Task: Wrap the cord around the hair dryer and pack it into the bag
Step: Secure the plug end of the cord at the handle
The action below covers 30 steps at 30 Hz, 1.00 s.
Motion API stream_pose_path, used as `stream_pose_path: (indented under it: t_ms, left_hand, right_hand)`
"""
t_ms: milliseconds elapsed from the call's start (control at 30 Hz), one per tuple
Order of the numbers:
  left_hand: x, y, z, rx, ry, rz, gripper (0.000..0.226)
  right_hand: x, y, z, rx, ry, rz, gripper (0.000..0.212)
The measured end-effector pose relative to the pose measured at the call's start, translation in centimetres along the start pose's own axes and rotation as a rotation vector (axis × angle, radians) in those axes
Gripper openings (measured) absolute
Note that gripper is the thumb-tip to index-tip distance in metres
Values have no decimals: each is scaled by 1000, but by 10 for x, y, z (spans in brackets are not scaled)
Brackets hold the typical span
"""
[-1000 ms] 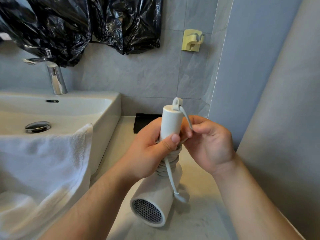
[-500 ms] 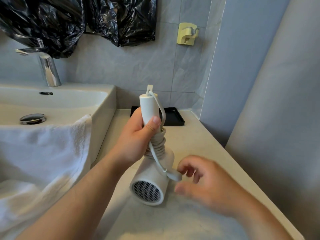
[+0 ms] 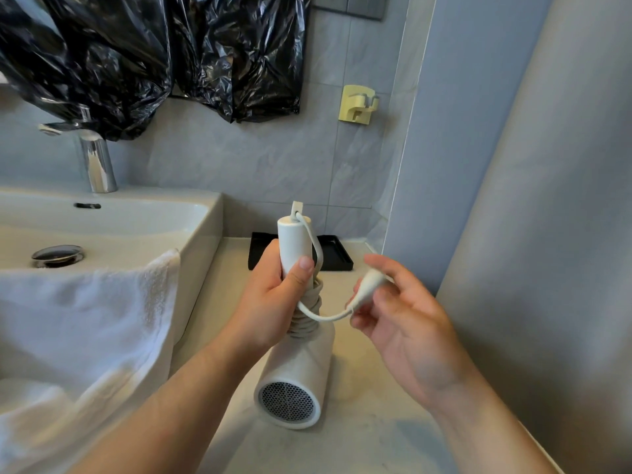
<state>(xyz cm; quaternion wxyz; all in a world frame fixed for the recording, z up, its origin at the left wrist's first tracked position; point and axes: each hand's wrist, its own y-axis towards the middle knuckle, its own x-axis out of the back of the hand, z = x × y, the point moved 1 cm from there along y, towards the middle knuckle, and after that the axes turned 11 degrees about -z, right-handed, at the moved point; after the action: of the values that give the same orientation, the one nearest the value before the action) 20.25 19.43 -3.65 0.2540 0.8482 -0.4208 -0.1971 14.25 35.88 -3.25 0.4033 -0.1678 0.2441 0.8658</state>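
Hair dryer (image 3: 297, 367), cord (image 3: 309, 309) coiled: left hand (image 3: 270, 302) clasped handle; right hand (image 3: 403, 323) pinched plug (image 3: 367, 285) above bench (image 3: 359, 436).

One head-worn camera is looking forward and down from close above, facing the tiled wall. The left hand's (image 3: 270, 302) grip on the hair dryer (image 3: 295, 340) is sitting mid-frame, with the table (image 3: 359, 439) stretching below it and the sink (image 3: 191, 234) lying to its left.

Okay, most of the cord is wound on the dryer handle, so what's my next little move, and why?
Probably tuck the plug in your right hand under the coils on the handle. Only a short loose tail of cord is left, and the left hand already steadies the hair dryer.
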Motion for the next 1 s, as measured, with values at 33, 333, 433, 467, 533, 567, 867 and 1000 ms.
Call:
stream_pose_path:
  t_ms: [33, 333, 433, 467, 533, 567, 867, 1000]
  left_hand:
    - [-1, 0, 1, -27, 26, -8, 43]
    - [-6, -5, 4, -137, 159, -90, 45]
    - [-5, -4, 6, -197, 193, -61, 57]
    - [-5, -5, 6, -197, 194, -57, 55]
    - [-4, -5, 8, -184, 184, -48, 50]
    - [-4, -5, 7, -176, 180, -42, 52]
    - [-3, -2, 7, -193, 159, -9, 61]
    - [-2, 0, 7, -180, 115, 35, 65]
  right_hand:
    - [-8, 2, 5, 19, 17, -33, 39]
    - [-37, 0, 11, 459, -533, -33, 21]
    - [-35, 4, 4, 441, -531, -67, 21]
    - [-35, 5, 1, 450, -536, -92, 21]
    - [-34, 6, -4, 477, -551, -143, 21]
    - [-34, 6, -6, 494, -554, -165, 22]
    - [-35, 12, -19, 717, -637, -311, 16]
    - [-33, 18, -13, 629, -585, -202, 18]
